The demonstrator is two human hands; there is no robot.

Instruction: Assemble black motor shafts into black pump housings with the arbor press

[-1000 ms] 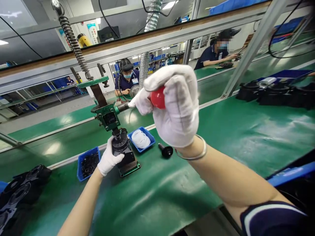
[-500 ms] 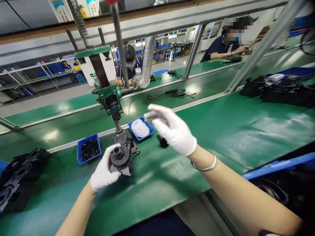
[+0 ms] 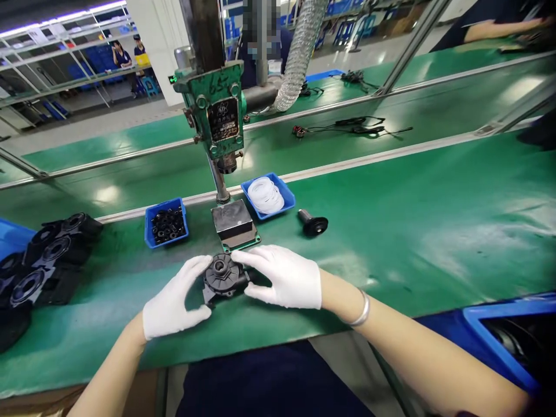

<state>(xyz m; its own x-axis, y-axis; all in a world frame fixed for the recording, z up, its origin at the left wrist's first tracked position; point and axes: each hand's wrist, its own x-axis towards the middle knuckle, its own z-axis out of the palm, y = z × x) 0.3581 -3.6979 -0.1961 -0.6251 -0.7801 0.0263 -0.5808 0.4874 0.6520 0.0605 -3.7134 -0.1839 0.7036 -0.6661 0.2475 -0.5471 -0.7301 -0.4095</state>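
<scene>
The green press head bears handwritten figures, seemingly "65". Its dark nameplate is too small to read.

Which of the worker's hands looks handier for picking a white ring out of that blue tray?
Probably the right hand: the blue tray of white rings lies beyond it, on its side of the round black plastic part both hands hold. The left hand would cross over.

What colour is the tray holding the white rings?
Blue tray, seen from the head camera, holding white rings.
</scene>
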